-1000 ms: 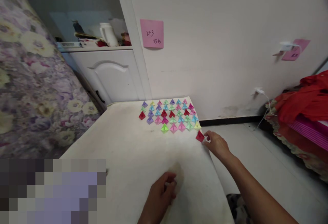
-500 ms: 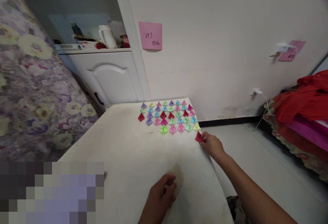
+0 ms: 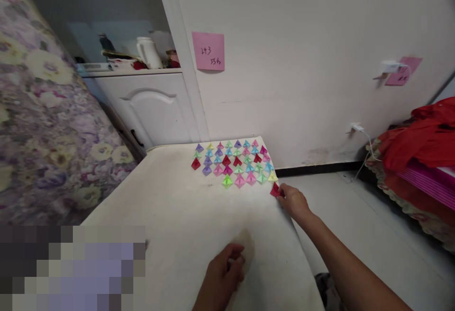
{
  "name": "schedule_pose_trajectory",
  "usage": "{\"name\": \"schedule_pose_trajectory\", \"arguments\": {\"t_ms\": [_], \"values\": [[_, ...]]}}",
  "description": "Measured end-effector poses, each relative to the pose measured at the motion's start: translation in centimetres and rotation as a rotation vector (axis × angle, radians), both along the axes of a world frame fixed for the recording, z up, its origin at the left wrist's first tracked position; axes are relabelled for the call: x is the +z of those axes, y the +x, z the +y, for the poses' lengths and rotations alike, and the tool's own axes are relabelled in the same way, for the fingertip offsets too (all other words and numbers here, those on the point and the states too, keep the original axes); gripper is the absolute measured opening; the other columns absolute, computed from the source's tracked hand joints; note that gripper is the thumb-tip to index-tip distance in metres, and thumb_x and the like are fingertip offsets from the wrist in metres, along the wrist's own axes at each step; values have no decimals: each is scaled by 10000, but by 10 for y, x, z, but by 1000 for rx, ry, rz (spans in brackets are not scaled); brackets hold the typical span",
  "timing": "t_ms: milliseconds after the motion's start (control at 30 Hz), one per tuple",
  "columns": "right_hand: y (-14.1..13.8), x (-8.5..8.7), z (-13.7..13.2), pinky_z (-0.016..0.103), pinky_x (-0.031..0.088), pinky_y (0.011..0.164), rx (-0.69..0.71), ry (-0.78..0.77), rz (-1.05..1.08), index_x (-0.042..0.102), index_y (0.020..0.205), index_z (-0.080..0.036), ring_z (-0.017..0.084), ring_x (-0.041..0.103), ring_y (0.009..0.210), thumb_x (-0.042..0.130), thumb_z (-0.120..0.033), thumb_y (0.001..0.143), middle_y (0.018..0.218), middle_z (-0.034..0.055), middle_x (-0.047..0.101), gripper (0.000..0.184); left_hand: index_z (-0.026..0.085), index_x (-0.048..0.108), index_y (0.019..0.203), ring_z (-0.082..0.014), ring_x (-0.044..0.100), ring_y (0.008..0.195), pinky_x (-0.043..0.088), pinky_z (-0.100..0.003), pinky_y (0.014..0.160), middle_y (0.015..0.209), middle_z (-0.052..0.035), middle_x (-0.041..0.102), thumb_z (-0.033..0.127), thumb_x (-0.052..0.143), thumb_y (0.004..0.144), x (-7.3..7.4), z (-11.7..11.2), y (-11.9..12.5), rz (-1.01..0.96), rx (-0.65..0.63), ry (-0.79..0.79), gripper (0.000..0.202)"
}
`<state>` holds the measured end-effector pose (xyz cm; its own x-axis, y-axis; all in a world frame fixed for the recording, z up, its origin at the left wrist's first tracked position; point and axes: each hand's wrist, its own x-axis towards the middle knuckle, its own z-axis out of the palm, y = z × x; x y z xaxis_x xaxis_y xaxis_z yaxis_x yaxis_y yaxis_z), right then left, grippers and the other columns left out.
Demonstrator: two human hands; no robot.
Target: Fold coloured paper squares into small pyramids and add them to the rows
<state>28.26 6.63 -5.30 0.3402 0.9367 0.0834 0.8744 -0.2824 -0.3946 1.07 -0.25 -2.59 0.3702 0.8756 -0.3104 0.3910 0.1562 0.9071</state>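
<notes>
Head camera: compared with one second ago, the right hand (image 3: 295, 203) has come in closer over the red folded paper (image 3: 274, 190). Its thumb and fingers stood apart at that paper's right edge then; now they cover its right corner. The red paper lies at the right edge of the white-covered table (image 3: 170, 206), just below the yellow folded paper (image 3: 272, 177) that ends the nearest row. The left hand (image 3: 223, 269) keeps almost the same pose and place, and the other folded papers (image 3: 240, 179) hold their rows; the whole view has only shifted slightly.

The right hand's thumb and forefinger are drawn together, pinching the red paper by its right corner. The left hand is over the near part of the table, well apart from the papers, its fingers loosely curled and the thumb near the forefinger; whether anything sits between them cannot be told.

The fingertips hide the red paper's right side, and its folds are hard to make out. In the farthest rows the pieces overlap in the view and look small. The left forearm is cut off by the bottom edge, the right one toward the bottom right. A pixelated block (image 3: 85, 268) hides the lower left corner.
</notes>
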Motion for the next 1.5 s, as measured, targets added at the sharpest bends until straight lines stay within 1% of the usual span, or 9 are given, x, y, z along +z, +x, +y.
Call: {"name": "schedule_pose_trajectory", "arguments": {"t_ms": [233,400,633,733,900,1067,1333,1400,1500], "values": [[0,0,1,233,282,563,1,-2,-1,566,857,-228,169,565,720,532,-262,762,831,26,627,106,133,582,984,-142,543,618,419,-221,520,792,-73,606,345,472,771,4,1,1,0,-13,2,321],[0,2,-3,227,294,559,16,7,20,562,908,-230,167,569,707,550,-231,731,805,22,629,177,132,574,999,-150,561,647,430,-230,523,884,-93,609,341,464,779,1,-1,-1,-1,-24,9,323],[-3,13,-17,238,341,592,37,115,37,523,1037,-222,168,568,731,498,-221,766,872,34,613,272,135,587,972,-143,568,618,425,-232,514,839,-76,618,318,467,775,-2,-1,-3,-10,-4,52,295],[-20,15,-22,238,368,622,135,147,74,537,1013,-214,156,570,729,494,-209,767,864,26,614,250,135,581,963,-137,575,611,419,-223,502,810,-62,612,287,465,769,-4,-1,-3,-18,23,69,273],[-64,8,-36,256,401,639,414,150,163,568,947,-218,162,568,709,473,-211,756,809,12,607,213,152,587,939,-124,576,592,414,-214,489,786,-37,620,268,447,783,-12,0,-12,-14,96,164,239],[-97,-4,-49,277,417,631,615,146,210,576,903,-224,168,571,685,430,-227,760,797,16,605,205,180,595,949,-139,589,681,448,-248,612,795,-30,640,232,430,810,-9,-1,-40,98,233,361,222],[-116,-17,-58,276,427,627,725,97,217,569,869,-216,172,578,693,414,-240,782,801,30,607,179,182,579,1003,-214,530,952,407,-351,839,960,-77,592,170,425,809,24,-8,-122,536,420,800,249],[-118,-19,-59,276,424,625,730,84,205,568,863,-216,172,578,693,407,-248,790,800,30,607,180,180,581,1020,-227,513,977,392,-360,860,999,-86,580,189,440,802,29,-10,-150,687,463,784,259],[-120,-20,-60,274,419,620,733,66,185,563,837,-215,170,574,683,396,-258,802,785,27,601,176,144,565,1087,-239,495,1016,368,-343,889,1085,-113,560,257,496,777,31,-13,-185,904,466,592,337]]}}
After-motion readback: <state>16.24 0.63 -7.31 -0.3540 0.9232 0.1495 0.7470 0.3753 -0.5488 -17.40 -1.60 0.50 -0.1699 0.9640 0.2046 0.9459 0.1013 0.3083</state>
